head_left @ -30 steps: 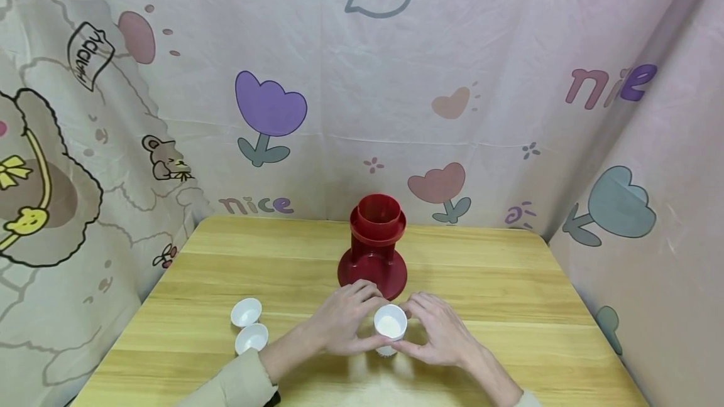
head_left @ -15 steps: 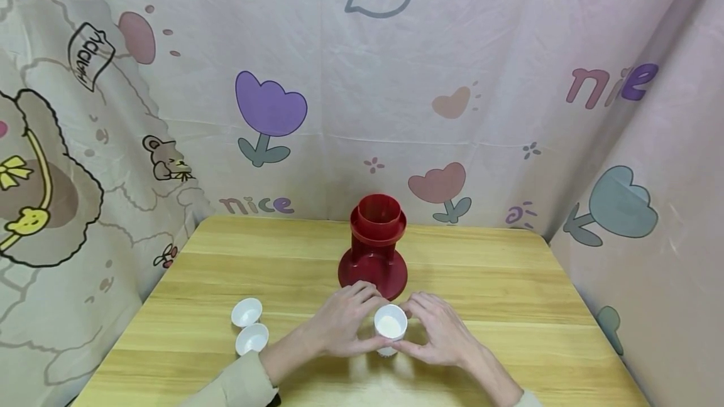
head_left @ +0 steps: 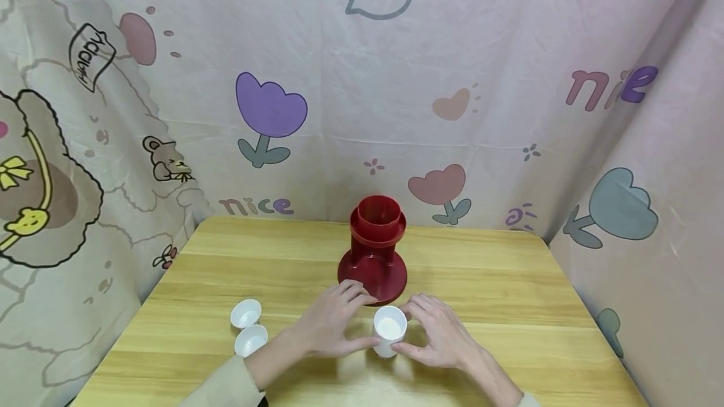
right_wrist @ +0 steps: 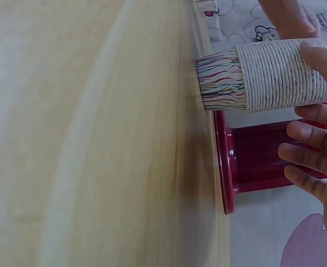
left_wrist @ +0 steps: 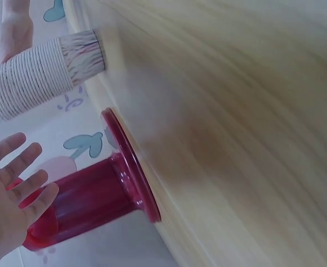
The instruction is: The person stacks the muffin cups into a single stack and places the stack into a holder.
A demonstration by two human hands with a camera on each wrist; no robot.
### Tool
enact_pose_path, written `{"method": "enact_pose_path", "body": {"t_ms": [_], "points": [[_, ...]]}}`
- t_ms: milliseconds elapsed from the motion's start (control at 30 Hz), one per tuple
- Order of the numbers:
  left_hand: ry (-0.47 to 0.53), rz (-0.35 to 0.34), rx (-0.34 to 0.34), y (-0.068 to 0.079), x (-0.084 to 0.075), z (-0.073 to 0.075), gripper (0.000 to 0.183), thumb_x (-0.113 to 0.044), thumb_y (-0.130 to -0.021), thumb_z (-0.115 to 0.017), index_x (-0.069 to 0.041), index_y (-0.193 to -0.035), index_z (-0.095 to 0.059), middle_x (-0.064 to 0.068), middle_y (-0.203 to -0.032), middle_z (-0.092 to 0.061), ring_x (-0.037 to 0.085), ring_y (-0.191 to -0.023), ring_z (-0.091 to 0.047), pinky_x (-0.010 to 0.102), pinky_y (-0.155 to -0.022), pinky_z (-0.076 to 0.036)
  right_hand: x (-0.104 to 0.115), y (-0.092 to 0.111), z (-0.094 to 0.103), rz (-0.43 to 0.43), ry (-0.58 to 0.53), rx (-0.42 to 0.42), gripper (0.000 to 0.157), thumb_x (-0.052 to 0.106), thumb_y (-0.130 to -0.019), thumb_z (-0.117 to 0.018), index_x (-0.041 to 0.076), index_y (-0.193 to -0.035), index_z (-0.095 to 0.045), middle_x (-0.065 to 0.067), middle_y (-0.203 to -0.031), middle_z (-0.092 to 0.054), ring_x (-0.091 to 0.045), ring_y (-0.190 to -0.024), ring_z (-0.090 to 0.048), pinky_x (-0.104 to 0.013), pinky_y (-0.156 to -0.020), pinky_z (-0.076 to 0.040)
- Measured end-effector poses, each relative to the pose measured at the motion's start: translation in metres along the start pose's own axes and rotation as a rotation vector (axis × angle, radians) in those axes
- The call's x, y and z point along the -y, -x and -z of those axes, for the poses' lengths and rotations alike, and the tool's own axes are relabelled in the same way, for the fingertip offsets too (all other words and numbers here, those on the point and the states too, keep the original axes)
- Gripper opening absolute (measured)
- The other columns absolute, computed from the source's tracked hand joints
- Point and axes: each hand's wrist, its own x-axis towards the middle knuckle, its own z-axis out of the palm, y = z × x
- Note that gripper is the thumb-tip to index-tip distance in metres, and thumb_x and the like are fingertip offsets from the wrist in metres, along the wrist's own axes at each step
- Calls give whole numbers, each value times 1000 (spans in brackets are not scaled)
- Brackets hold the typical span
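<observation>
A stack of white paper cups (head_left: 386, 350), nested rim upward, stands on the table in front of me. Its lowest cup has a multicoloured streak print, plain in the right wrist view on the cup stack (right_wrist: 280, 75). My right hand (head_left: 438, 333) holds the stack near the top, thumb on the near side and forefinger on the far side. To the left of the stack is my left hand (head_left: 328, 322), its fingers spread and the thumb tip close to the cups. In the left wrist view that left hand (left_wrist: 10, 194) has nothing in its fingers.
Behind the cups stands a dark red holder (head_left: 378, 250) with a round base and an open tube on top. Two more white cups (head_left: 246, 313) sit at the left, partly beside my left forearm. A printed curtain (head_left: 362, 80) closes off the table's back and sides.
My left hand has drawn back to the left, its fingers coming off the cup stack. The right hand stays at the stack, and the holder and the cups at the left have not moved.
</observation>
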Motion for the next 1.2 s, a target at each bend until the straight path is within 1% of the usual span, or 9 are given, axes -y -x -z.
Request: {"method": "enact_pose_path", "body": {"t_ms": [133,267,467,633,733,967,1200], "points": [[-13,31,21,8,6,5,66,-71,-90,-67,-18,-129,-70,-6,-121,-69,14,-121,-62,36,-103,-57,-1,0,0,3,-2,-5,44,61,-88,-76,27,-115,-70,20,-98,-64,-6,-88,-63,-23,-83,-54],[-27,72,48,18,12,11,66,-67,-88,-73,-17,-130,-69,-4,-124,-69,17,-123,-62,40,-105,-56,-1,0,-1,5,-3,-9,43,60,-89,-76,27,-115,-70,20,-98,-63,-6,-88,-62,-23,-82,-54],[-57,116,44,33,22,19,65,-60,-82,-81,-18,-129,-69,-2,-126,-71,20,-123,-63,43,-103,-57,-1,0,-1,6,-2,-7,41,58,-88,-77,27,-113,-69,20,-97,-63,-6,-88,-62,-24,-82,-54],[-84,173,79,44,28,29,65,-62,-84,-78,-17,-130,-69,2,-131,-71,26,-127,-64,49,-108,-55,0,0,0,10,-4,-8,41,57,-87,-78,25,-112,-70,19,-96,-63,-7,-88,-62,-24,-82,-54],[-99,201,93,51,32,33,65,-63,-85,-77,-18,-132,-68,1,-132,-70,25,-128,-63,49,-108,-55,0,0,0,13,-5,-10,41,57,-87,-79,25,-112,-70,18,-97,-63,-7,-88,-62,-24,-82,-54],[-145,220,76,62,39,42,65,-63,-84,-77,-19,-132,-69,0,-130,-69,22,-126,-63,48,-107,-55,0,0,0,6,-7,-2,43,58,-87,-78,23,-113,-70,17,-98,-65,-7,-88,-63,-24,-82,-55],[-146,211,74,72,49,49,66,-60,-83,-80,-18,-133,-67,0,-132,-68,24,-127,-62,50,-106,-55,0,-1,1,14,2,-6,44,59,-88,-77,23,-113,-70,17,-97,-65,-6,-88,-64,-24,-82,-55]]}}
